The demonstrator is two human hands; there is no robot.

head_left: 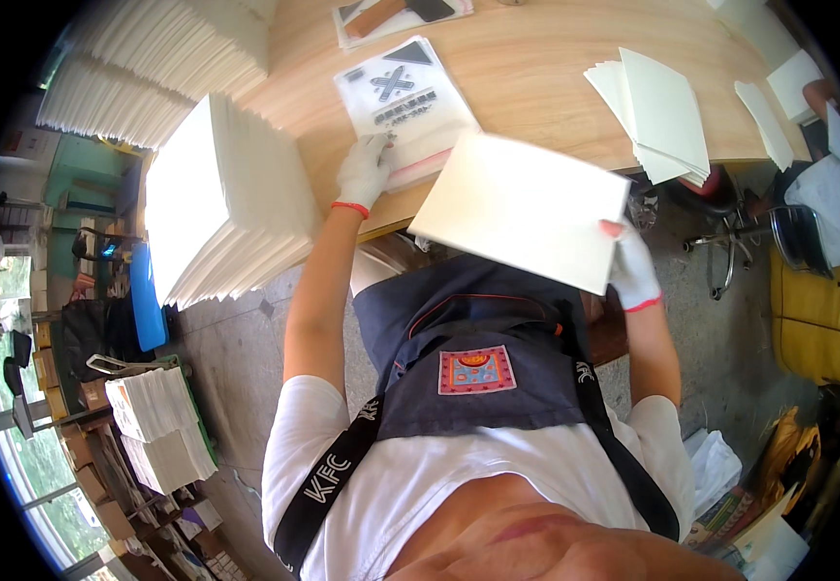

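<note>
A stack of clear printed plastic bags [403, 92] lies on the table in front of me. My left hand [366, 172], in a white glove with a red cuff, is at the stack's near left edge, its fingers closed on a bag there. In my right hand [636, 269], also gloved, a cream-white sheet or thin booklet [527, 208] is gripped at its right edge. It is held tilted over the table's front edge, and its far left corner overlaps the bags. The fingers behind it are hidden.
Tall stacks of white booklets [231, 194] stand to the left. Fanned white booklets [667, 116] lie at right, by the wooden table's [536, 82] edge. A dark object lies on papers [405, 15] at the back. Another person's arm [822, 97] shows at far right, near a wheeled chair [720, 228].
</note>
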